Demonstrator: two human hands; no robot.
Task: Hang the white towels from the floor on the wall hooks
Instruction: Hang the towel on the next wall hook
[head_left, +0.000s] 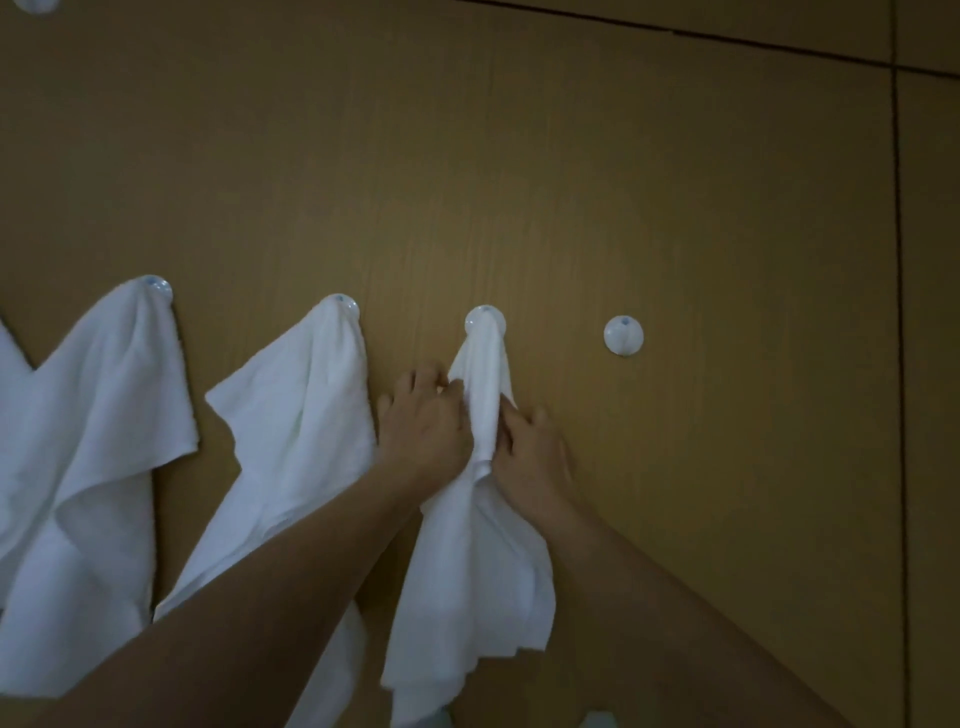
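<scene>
A white towel hangs from a round white wall hook, its top draped over the hook. My left hand grips the towel's left side just under the hook. My right hand holds its right side, fingers curled into the cloth. To the left, a second towel hangs on its own hook, and a third towel hangs on a hook further left. One bare white hook sits to the right of my hands.
The wall is a brown wood-grain panel with dark seams at the top and far right. Part of another towel shows at the left edge, and part of another hook at the top left corner.
</scene>
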